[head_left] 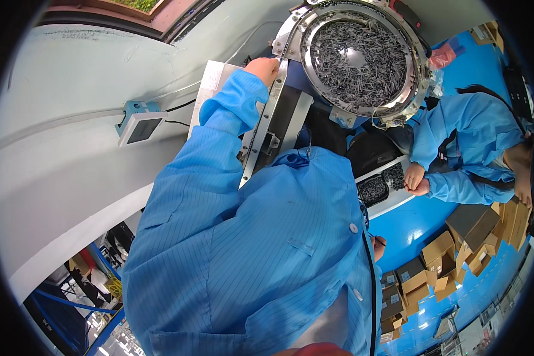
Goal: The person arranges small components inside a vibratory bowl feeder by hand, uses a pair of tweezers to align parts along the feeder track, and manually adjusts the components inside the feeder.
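Observation:
My left hand (264,69), in a blue striped sleeve, is closed at the upper end of a long metal rail (263,121). Whatever its fingers may hold is hidden. Beside it stands a round metal bowl feeder (307,50) with many small dark, thin pieces (362,74) in it. Only a small part of my right hand (378,248) shows past the right edge of my jacket, near a thin dark object. How its fingers are set cannot be seen.
A co-worker in blue (466,127) sits at right, hands together by black trays of small dark pieces (374,190). Open cardboard boxes (442,252) stand at lower right. A small wall screen (141,129) and cables are at left. A dark chair-like shape (371,151) lies below the bowl.

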Demonstrator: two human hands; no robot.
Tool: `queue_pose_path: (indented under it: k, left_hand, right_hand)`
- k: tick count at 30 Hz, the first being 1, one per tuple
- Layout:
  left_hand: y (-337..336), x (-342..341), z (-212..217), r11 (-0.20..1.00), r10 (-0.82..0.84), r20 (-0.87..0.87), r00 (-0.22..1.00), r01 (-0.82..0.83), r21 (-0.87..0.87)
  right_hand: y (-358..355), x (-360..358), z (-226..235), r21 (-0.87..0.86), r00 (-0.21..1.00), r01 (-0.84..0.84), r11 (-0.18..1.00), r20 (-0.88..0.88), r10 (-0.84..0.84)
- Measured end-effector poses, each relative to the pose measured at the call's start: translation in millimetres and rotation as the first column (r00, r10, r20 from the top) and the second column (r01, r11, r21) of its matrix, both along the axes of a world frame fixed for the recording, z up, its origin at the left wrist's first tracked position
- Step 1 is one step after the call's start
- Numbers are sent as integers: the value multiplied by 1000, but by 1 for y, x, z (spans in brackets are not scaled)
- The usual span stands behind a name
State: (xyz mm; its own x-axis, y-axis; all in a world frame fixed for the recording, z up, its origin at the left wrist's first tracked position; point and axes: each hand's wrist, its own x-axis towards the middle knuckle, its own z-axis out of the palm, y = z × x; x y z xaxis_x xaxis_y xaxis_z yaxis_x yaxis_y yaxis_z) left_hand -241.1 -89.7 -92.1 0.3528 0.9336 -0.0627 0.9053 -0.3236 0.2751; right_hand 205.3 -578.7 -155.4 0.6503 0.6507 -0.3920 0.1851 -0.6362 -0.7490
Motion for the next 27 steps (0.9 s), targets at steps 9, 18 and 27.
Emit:
queue_pose_path:
  k: [9, 18, 27]
  left_hand:
    - [32, 18, 48, 983, 90, 68, 994, -78, -166]
    - [154, 65, 28, 980, 13, 46, 999, -21, 196]
    - [232, 118, -13, 985, -20, -133, 991, 43, 165]
  right_hand:
    - [2, -1, 15, 7, 999, -34, 999, 23, 34]
    - [30, -11, 44, -54, 993, 47, 997, 111, -40]
    - [41, -36, 69, -88, 970, 217, 972, 128, -205]
